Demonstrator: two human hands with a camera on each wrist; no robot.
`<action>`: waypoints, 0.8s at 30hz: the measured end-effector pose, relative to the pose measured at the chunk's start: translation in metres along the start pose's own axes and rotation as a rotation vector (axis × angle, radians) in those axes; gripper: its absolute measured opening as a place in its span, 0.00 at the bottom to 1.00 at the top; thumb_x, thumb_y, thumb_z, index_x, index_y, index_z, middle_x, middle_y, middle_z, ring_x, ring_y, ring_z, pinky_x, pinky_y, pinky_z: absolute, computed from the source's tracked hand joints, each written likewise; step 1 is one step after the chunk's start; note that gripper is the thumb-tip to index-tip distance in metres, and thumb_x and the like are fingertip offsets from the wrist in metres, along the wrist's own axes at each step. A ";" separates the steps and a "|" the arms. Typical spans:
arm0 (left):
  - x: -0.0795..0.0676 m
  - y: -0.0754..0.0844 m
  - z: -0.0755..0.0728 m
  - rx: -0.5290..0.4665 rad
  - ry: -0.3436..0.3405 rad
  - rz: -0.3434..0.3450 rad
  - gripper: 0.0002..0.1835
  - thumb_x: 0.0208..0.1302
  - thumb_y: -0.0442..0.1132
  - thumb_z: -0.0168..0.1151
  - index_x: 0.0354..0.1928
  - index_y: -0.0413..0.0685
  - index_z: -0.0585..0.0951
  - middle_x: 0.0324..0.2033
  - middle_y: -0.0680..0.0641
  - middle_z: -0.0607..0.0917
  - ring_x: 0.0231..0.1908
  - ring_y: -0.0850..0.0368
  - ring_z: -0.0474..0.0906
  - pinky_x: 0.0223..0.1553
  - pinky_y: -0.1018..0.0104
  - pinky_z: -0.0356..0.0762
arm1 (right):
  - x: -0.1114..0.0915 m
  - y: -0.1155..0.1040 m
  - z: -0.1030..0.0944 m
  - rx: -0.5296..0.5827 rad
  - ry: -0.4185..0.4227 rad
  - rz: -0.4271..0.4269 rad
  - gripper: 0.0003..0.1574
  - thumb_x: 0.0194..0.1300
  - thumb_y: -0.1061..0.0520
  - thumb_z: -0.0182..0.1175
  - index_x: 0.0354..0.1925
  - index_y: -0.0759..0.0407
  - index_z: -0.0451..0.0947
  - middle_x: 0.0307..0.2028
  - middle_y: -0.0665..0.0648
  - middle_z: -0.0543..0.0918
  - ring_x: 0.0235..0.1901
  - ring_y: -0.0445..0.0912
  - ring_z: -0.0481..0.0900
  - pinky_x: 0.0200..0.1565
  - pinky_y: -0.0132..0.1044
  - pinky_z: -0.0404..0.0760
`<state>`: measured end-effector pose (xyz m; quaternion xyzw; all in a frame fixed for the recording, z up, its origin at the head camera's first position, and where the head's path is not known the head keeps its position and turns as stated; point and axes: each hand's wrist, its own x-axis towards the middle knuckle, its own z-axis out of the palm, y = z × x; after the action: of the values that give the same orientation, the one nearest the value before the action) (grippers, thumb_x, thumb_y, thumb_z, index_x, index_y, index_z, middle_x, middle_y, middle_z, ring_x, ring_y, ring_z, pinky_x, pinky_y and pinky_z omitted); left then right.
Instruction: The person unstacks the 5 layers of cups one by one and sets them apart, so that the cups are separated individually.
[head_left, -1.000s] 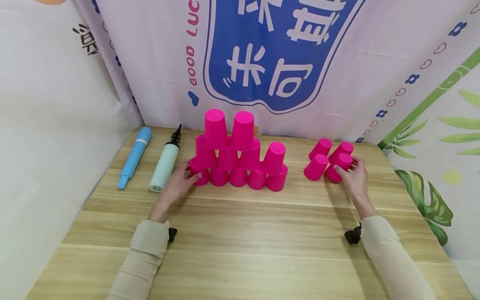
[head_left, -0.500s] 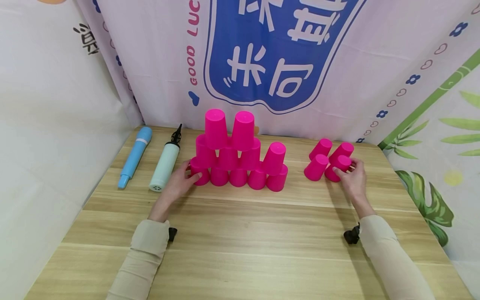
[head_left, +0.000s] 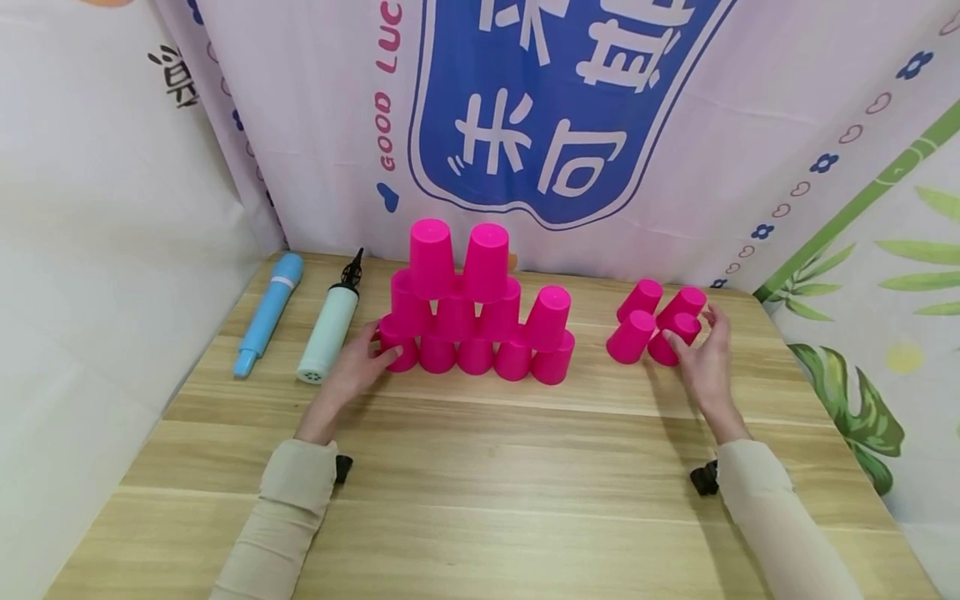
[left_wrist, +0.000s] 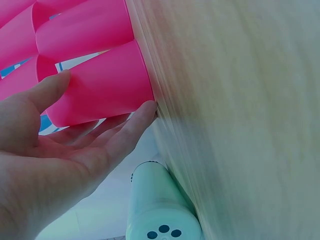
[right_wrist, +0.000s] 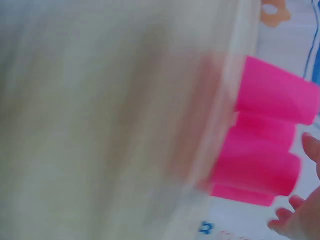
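Observation:
Upside-down pink cups (head_left: 476,357) stand in a stepped stack, with several in the bottom row, several above and two on top. My left hand (head_left: 352,365) grips the bottom row's leftmost cup (left_wrist: 107,85), thumb on one side and fingers along the other. At the right, several more pink cups (head_left: 632,337) stand upside down in a cluster. Around the nearest right cup (right_wrist: 257,167) of that cluster, my right hand (head_left: 708,367) spreads its thumb and fingers. The right wrist view shows a gap between them and the cup, with much of the hand cut off.
A mint-green hand pump (head_left: 330,329) with a black nozzle lies left of the stack, close to my left hand. Beyond it is a blue pump-like tube (head_left: 272,315). A printed curtain (head_left: 315,125) hangs behind the wooden table (head_left: 480,483).
My right hand has loosened from the cluster's near cup, its fingers lifting and spreading away. That cup has settled slightly lower. My left hand stays at its cup, and the stack stands unchanged.

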<state>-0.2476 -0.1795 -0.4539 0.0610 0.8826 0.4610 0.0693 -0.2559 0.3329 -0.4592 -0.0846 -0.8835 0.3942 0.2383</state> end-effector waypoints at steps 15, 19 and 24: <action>0.000 -0.004 0.001 0.019 0.009 0.007 0.33 0.72 0.41 0.53 0.71 0.34 0.55 0.64 0.31 0.67 0.61 0.33 0.69 0.60 0.46 0.71 | -0.013 -0.185 0.022 0.319 0.073 -0.658 0.30 0.58 0.73 0.63 0.59 0.73 0.67 0.57 0.66 0.74 0.61 0.55 0.71 0.67 0.42 0.65; -0.001 -0.004 0.002 0.012 0.008 0.008 0.33 0.72 0.42 0.53 0.71 0.34 0.55 0.65 0.31 0.66 0.60 0.33 0.69 0.60 0.46 0.71 | -0.023 -0.231 0.032 0.419 -0.136 -0.562 0.34 0.61 0.72 0.61 0.63 0.73 0.61 0.59 0.69 0.71 0.61 0.57 0.69 0.67 0.46 0.65; -0.001 -0.001 0.001 0.001 0.011 0.017 0.34 0.72 0.41 0.53 0.71 0.33 0.54 0.65 0.30 0.65 0.59 0.32 0.70 0.59 0.45 0.71 | -0.016 -0.252 0.055 0.447 -0.421 -0.337 0.49 0.63 0.55 0.64 0.73 0.57 0.47 0.66 0.59 0.66 0.65 0.51 0.65 0.68 0.42 0.63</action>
<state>-0.2470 -0.1797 -0.4554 0.0663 0.8825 0.4616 0.0606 -0.2588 0.1210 -0.3109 0.1997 -0.8068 0.5417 0.1253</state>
